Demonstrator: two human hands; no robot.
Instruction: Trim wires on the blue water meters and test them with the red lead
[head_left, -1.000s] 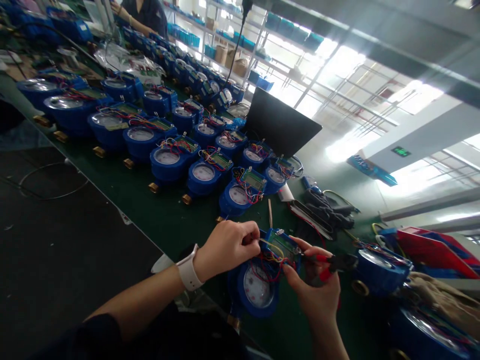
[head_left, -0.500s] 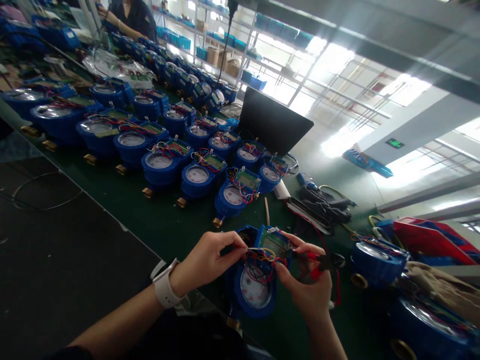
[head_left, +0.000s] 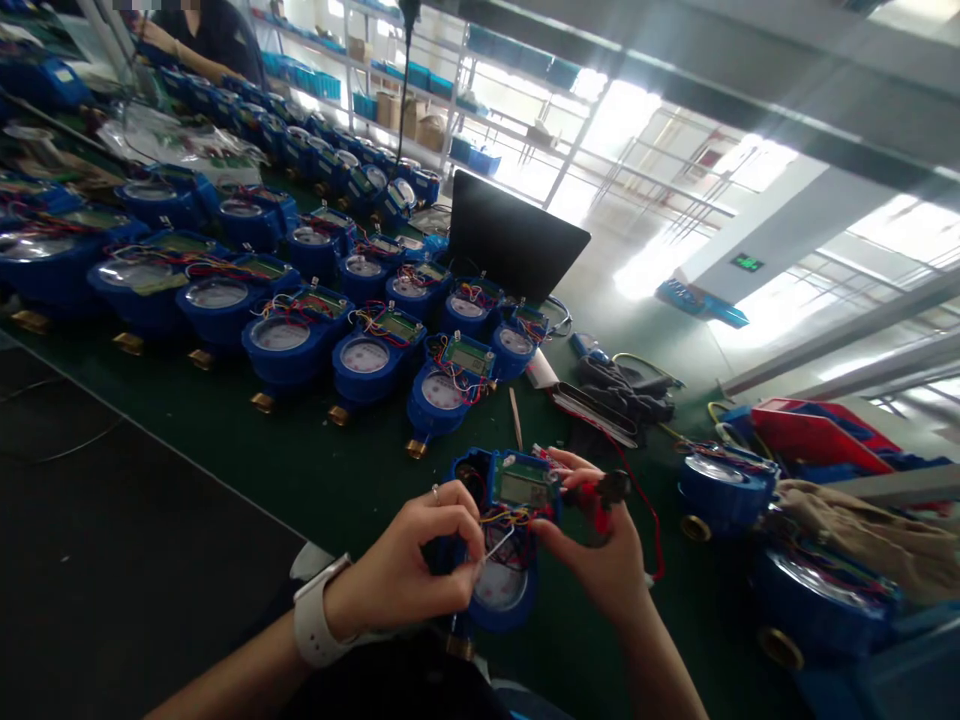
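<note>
In front of me a blue water meter with a round dial lies on the bench, its wiring compartment uncovered. My left hand pinches a thin white wire over the dial. My right hand grips the edge of the green circuit board with its small display between thumb and fingers. Red-handled pliers, dark head pointing outward, are tucked in that same hand. Yellow, red and black wires bunch below the board. The fingertips behind the board are hidden.
Rows of similar blue meters fill the left. Behind them stands a dark panel. A wooden stick, dark gloves, further meters, a red bin and brown cloth lie rightward. Another person works far left.
My left hand has moved down toward the dial, drawing the white wire from across the board to below it. The board sits flatter in my right hand. The whole view has shifted.
</note>
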